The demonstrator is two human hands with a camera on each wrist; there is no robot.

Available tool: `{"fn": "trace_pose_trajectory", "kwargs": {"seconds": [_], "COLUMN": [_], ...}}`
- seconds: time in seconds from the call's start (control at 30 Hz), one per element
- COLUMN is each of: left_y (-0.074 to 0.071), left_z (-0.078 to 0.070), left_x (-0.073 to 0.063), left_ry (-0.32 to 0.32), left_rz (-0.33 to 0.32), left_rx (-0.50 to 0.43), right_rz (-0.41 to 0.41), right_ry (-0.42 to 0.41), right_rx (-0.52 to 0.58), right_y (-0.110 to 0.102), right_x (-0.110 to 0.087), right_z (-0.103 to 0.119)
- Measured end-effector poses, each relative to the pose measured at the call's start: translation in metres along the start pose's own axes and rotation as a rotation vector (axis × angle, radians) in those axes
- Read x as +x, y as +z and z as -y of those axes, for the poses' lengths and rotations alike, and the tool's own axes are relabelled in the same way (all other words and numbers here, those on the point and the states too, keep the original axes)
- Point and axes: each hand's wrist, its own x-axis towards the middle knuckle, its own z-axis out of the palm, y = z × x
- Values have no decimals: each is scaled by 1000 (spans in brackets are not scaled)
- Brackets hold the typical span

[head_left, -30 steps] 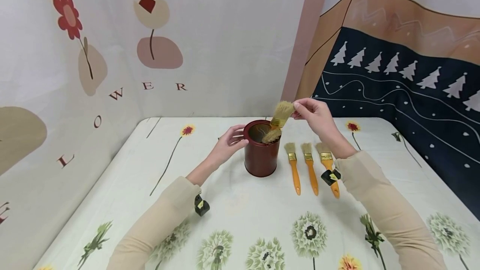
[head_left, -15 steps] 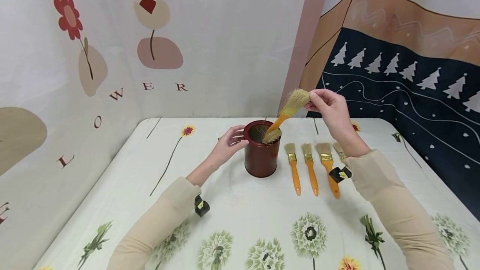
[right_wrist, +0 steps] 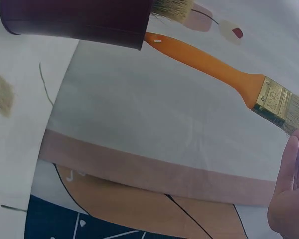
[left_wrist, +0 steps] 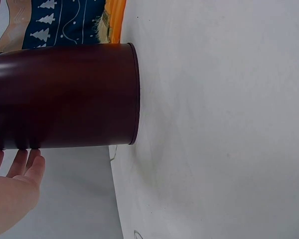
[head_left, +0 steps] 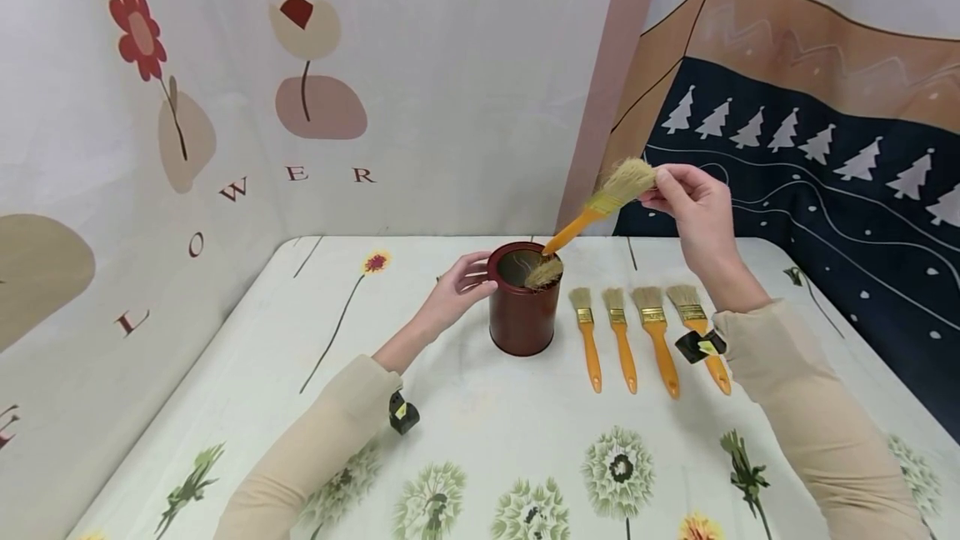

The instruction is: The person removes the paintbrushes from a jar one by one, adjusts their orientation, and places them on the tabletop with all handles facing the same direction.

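A dark red can [head_left: 522, 319] stands upright on the table. The fingertips and thumb of my left hand [head_left: 459, 283] touch its left side near the rim; the left wrist view shows those fingertips against the can's wall. With thumb and fingers, my right hand [head_left: 697, 207] pinches a paintbrush [head_left: 618, 190] by its pale bristles, up and right of the can. Its orange handle [right_wrist: 204, 62] slopes down, the end at the can's rim. A second paintbrush [head_left: 545, 273] shows its bristles at the can's mouth; the rest is hidden inside.
Several orange-handled paintbrushes [head_left: 659, 348] lie in a row right of the can, bristles pointing away. The rightmost one [head_left: 686, 304] is partly covered by the right wrist camera [head_left: 701, 346]. Printed cloth hangs behind the flowered tablecloth [head_left: 465, 440].
My right hand has moved up and right, drawing the pinched paintbrush's handle out of the can. The rightmost lying paintbrush has come into view. My left hand and the can have stayed put.
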Motion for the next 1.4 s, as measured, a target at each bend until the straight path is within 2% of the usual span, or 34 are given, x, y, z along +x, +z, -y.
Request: {"fn": "trace_pose_trajectory", "kwargs": {"seconds": [0.13, 0.23, 0.43, 0.57, 0.8, 1.13, 1.4], "left_y": [-2, -2, -2, -1, 3, 3, 2], "left_z": [12, 16, 17, 14, -9, -11, -10], "left_x": [5, 6, 6, 5, -4, -5, -4], "left_ry": [5, 15, 16, 0, 1, -4, -5], "left_rz": [-7, -17, -19, -13, -1, 0, -6], "left_rx": [-7, 5, 13, 2, 15, 11, 25], "right_rz": [-27, -41, -66, -80, -102, -112, -94], "right_ry": [-12, -6, 20, 26, 46, 88, 103], "right_rx": [27, 26, -59, -120, -251, -514, -574], "right_y": [-5, -8, -17, -23, -36, -46, -56], "right_x": [0, -1, -3, -3, -2, -1, 0], "right_z": [2, 3, 4, 1, -6, -12, -14]}}
